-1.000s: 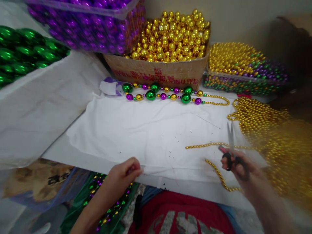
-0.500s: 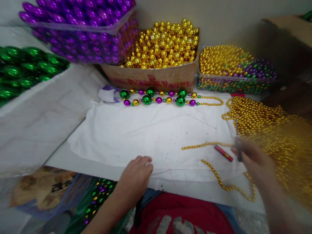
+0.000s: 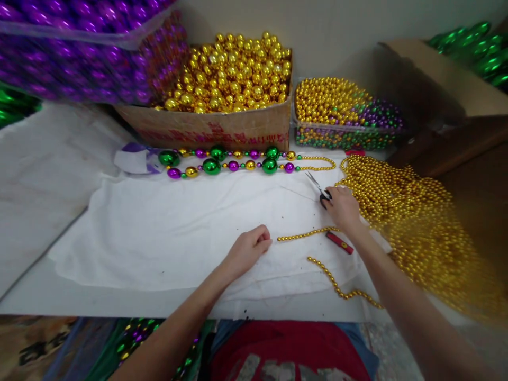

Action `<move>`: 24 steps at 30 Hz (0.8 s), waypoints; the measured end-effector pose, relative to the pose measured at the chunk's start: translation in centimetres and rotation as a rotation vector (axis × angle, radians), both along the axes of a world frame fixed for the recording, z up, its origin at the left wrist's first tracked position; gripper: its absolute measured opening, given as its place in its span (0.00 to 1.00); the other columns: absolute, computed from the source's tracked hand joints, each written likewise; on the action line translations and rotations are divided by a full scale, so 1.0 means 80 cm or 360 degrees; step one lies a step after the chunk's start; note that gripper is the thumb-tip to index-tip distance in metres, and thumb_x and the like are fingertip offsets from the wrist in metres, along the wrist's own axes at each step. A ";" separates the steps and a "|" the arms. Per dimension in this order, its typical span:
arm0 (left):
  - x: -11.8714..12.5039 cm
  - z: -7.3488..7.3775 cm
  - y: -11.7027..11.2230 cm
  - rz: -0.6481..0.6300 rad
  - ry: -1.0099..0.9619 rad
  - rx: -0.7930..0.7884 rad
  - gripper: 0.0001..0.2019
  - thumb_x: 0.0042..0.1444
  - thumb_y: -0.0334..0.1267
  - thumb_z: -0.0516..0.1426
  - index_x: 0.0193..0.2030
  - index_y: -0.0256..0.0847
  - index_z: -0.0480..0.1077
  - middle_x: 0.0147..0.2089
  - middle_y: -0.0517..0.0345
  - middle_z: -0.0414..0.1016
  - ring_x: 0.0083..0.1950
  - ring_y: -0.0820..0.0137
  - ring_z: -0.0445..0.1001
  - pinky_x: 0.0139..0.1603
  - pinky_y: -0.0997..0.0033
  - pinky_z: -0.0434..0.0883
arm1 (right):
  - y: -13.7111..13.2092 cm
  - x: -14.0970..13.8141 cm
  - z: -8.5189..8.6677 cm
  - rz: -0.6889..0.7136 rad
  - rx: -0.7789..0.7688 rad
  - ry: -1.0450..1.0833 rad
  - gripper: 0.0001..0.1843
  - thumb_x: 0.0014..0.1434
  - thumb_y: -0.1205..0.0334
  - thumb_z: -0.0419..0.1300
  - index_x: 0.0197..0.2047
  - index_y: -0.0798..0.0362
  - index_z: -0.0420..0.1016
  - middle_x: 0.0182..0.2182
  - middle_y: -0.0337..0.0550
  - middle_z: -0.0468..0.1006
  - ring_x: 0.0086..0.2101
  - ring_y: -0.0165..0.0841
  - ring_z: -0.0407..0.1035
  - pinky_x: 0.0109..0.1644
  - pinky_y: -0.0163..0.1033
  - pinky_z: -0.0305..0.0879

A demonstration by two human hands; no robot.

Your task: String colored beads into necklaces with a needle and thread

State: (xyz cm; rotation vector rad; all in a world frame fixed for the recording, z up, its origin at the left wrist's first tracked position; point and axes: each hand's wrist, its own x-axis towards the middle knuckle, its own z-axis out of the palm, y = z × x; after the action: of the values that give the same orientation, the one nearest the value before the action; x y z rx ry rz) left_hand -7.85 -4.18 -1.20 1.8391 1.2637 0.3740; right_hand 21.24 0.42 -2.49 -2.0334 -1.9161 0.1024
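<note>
Small scissors point(image 3: 315, 183) with black handles are gripped by the handles in my right hand point(image 3: 344, 209), blades pointing to the far left over the white cloth point(image 3: 190, 222). My left hand point(image 3: 250, 248) is closed, thumb against curled fingers; whether anything is between them is hidden. Just right of it lies the end of a short gold bead strand point(image 3: 305, 234). A red lighter-like stick point(image 3: 339, 242) rests below my right hand. Nearer me is a second gold bead strand point(image 3: 337, 288), partly under my right forearm. A thin thread-like line point(image 3: 297, 193) crosses the cloth.
Along the back lies a looped necklace point(image 3: 211, 166) of green, purple and gold beads. A gold bead pile point(image 3: 405, 206) spreads at right. Behind stand a cardboard box point(image 3: 222, 129) of gold beads and a clear bin point(image 3: 341, 127). A purple bead bin point(image 3: 79, 37) stands at left.
My right hand has moved forward and left with the scissors, away from the red stick. My left hand has moved forward and right, fingers now curled. The view has turned rightward.
</note>
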 end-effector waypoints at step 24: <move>0.055 -0.005 -0.049 -0.0539 0.0171 -0.0139 0.11 0.49 0.46 0.61 0.34 0.40 0.72 0.36 0.58 0.75 0.37 0.67 0.71 0.36 0.70 0.63 | -0.145 0.066 0.051 -0.0158 -0.0231 0.1384 0.22 0.52 0.55 0.64 0.50 0.51 0.72 0.36 0.44 0.77 0.34 0.34 0.72 0.36 0.38 0.70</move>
State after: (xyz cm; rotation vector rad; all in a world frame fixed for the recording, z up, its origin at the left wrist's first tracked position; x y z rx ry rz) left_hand -3.43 -8.07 -1.60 1.9745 0.9957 0.0353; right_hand 26.51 -11.16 1.61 -1.7183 -1.2718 0.9477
